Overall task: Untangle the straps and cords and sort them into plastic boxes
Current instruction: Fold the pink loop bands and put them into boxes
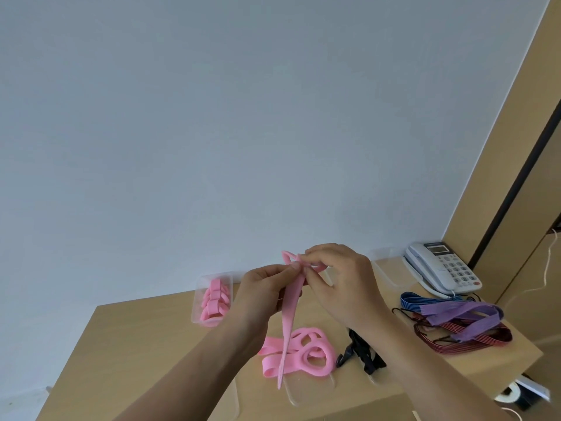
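Left hand and right hand pinch pink strap before clear box.

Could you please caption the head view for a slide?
Left hand and right hand pinch a pink strap above a loose pink pile on the table.

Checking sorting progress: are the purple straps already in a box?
No, the purple straps lie in a tangle on the table beside the phone.

Both hands, left hand and right hand, are pinching a pink strap above the wooden table; its tail is hanging down.
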`<state>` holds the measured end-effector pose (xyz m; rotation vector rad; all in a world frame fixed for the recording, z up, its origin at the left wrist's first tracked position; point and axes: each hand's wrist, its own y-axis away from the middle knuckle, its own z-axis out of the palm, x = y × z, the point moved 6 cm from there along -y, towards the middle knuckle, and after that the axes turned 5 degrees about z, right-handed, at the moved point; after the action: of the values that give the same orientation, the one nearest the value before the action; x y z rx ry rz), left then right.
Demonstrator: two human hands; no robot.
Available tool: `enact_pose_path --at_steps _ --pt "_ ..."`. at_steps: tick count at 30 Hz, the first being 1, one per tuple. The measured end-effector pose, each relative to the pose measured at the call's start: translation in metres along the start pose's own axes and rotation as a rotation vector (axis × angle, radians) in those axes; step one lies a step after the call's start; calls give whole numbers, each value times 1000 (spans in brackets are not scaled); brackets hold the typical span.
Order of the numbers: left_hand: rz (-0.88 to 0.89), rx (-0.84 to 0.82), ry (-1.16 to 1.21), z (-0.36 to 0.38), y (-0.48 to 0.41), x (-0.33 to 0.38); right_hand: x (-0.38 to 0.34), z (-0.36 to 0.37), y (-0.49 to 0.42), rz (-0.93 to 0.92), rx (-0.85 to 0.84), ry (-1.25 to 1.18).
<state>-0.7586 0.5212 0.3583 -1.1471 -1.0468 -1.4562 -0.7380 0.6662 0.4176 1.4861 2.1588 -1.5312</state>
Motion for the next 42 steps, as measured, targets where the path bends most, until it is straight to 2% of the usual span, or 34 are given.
enact_pose_path --at_steps 3,6,9,12,14,19,24,27,33,37,39,42 --pt "2 7 4 2 -1 0 2 -5 2 44 -8 -61" --pt "25 -14 -25 5 0 2 11 -7 2 167 -24 -121" --pt "55 -44 -60 10 0 4 21 -6 1 273 -127 -66" --pt "67 -55 -83 12 0 4 16 -7 -1 209 -220 -16" --pt "58 -66 -71 14 1 3 16 -10 0 211 -226 -18" --pt "-35 -69 -85 16 6 -5 19 -14 2 222 -149 12" --pt "-103 -93 -50 12 9 -4 14 -12 9 90 -25 137" --pt "-108 -106 21 13 11 -3 10 -9 11 22 43 132" --pt "-112 -109 152 7 9 -4 4 -4 14 -57 -4 111" --pt "-129 -99 185 3 8 -9 5 -4 17 12 -26 48" --pt "-94 -122 112 2 7 -9 4 -4 18 31 -24 -23" --pt "-32 -154 15 1 7 -5 11 1 18 128 -87 -2"
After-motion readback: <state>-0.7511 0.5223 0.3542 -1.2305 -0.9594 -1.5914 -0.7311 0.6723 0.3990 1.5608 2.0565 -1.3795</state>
